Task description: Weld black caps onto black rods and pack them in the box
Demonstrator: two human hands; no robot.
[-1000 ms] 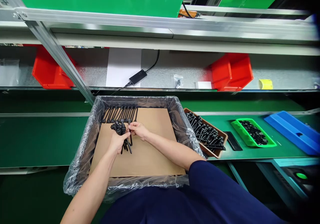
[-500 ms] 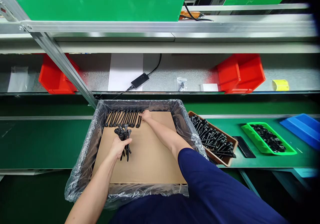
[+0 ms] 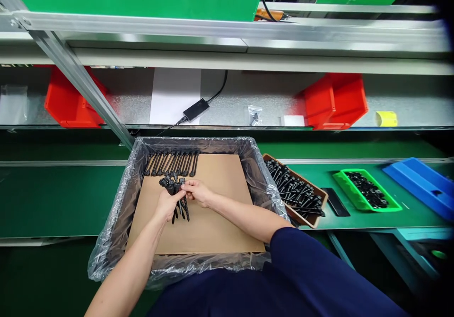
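Note:
My left hand (image 3: 168, 205) is closed round a bunch of black rods with wider heads (image 3: 171, 183), heads up and thin ends hanging below. Against it, my right hand (image 3: 197, 192) pinches one rod at the right side of the bunch, near its head. Both hands are above a flat cardboard sheet (image 3: 216, 222) inside a box lined with clear plastic (image 3: 112, 222). Along the far edge of the cardboard lies a row of similar black rods (image 3: 172, 164), side by side. The exact kind of these parts cannot be made out.
Right of the box stand a brown tray of loose black rods (image 3: 317, 217), a black flat piece (image 3: 336, 202), a green tray with small black parts (image 3: 393, 208) and a blue tray (image 3: 418, 184). The shelf behind holds red bins (image 3: 335, 102) and a black adapter (image 3: 196, 110).
My right hand has come back from the right end of the row to the bunch in my left hand and now pinches a rod there. The view has shifted slightly.

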